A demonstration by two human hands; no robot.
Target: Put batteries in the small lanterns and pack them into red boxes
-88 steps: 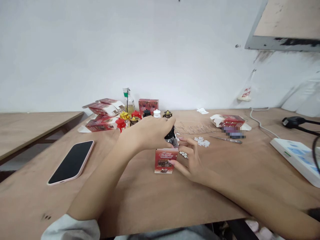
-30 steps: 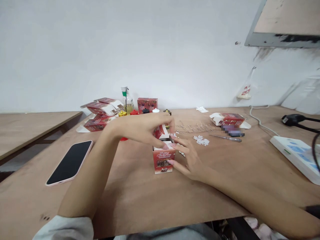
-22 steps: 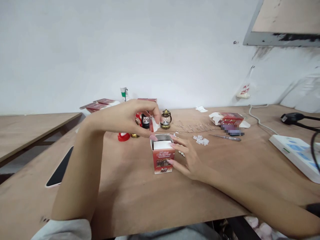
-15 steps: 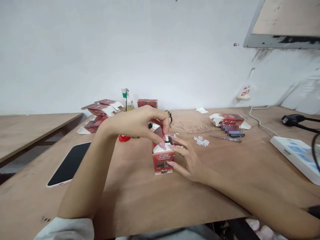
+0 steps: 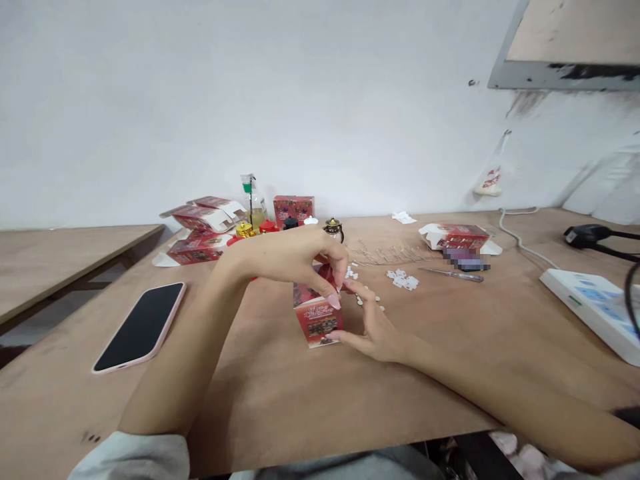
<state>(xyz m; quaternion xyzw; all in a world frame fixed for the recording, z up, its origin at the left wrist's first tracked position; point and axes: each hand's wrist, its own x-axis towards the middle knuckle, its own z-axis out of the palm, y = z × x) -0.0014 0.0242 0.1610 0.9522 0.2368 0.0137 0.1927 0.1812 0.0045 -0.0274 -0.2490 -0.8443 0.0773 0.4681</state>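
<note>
A small red printed box (image 5: 316,313) stands tilted on the wooden table (image 5: 310,393) in front of me. My left hand (image 5: 295,257) reaches over it from the left, its fingertips pinching the box's top flap. Against the box's right side and lower corner rests my right hand (image 5: 374,321), fingers curled around it. The box top looks folded down under my left fingers. What is inside the box is hidden.
A phone in a pink case (image 5: 141,325) lies at the left. Behind stand several small lanterns (image 5: 333,229), a bottle (image 5: 255,205), a red box (image 5: 293,207) and flat box blanks (image 5: 203,227). Small white pieces (image 5: 403,281), a metal tool (image 5: 453,275) and a white power strip (image 5: 597,310) lie at the right.
My left hand first lowered a dark lantern into the open box, then lifted away, came back and folded the top flaps down. The box now tilts, held between both hands.
</note>
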